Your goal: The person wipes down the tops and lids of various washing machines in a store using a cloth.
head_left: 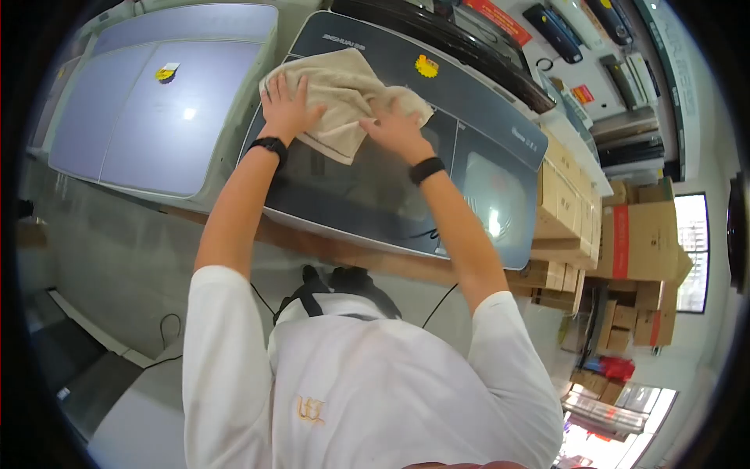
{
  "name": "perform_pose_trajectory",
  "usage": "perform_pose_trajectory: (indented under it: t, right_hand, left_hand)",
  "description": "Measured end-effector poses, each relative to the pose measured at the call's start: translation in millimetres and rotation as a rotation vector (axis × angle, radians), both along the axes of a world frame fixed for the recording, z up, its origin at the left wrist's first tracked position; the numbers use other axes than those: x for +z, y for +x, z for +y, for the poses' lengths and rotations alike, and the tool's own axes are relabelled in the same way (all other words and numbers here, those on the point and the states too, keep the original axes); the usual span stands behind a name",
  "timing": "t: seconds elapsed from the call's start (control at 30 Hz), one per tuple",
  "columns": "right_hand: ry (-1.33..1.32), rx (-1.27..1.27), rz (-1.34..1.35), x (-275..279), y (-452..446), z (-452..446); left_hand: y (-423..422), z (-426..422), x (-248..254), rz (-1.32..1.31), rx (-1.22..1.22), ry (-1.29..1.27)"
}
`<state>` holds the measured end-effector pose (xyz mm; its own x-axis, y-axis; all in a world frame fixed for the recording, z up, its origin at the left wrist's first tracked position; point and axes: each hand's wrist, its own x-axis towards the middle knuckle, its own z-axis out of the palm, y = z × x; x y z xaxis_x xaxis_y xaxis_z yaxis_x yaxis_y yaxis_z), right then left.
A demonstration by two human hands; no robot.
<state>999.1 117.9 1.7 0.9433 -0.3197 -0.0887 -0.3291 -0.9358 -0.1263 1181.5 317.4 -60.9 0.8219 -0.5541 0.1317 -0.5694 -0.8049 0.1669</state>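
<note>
A beige towel (341, 87) lies partly spread over the dark, glossy top of a twin-tub washing machine (344, 199). My left hand (287, 109) rests flat on the towel's left part, fingers spread. At the right end, where the cloth is bunched, my right hand (397, 131) presses on it with bent fingers, slightly blurred. A yellow sticker (426, 66) sits just above that bunched end. Through the right lid (496, 180) a pale round shape shows. Both wrists carry black bands.
Another washing machine (156, 109) with a pale lilac top stands close on the left. Behind runs a dark glossy appliance (469, 55). Cardboard boxes (641, 241) are stacked at the right. A cable (439, 305) hangs near the front edge.
</note>
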Motion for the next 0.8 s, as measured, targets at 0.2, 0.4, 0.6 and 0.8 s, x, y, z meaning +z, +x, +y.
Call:
perform_pose_trajectory:
  t: [0.2,0.4,0.6,0.8]
  right_hand:
    - [-0.008,0.452,-0.06,-28.5,-13.4,97.6]
    - [0.049,0.586,-0.102,-6.6,-61.7,167.7]
    - [0.126,0.614,-0.083,2.6,-149.1,157.1]
    - [0.286,0.443,-0.046,27.4,-227.4,101.4]
  left_hand:
    - [-76.3,107.8,21.9,0.023,0.013,0.127]
    - [-146.7,142.7,14.4,-0.028,0.03,0.221]
    - [-200.5,147.6,10.7,-0.092,-0.05,-0.059]
    - [-227.7,121.9,19.1,-0.001,-0.172,-0.14]
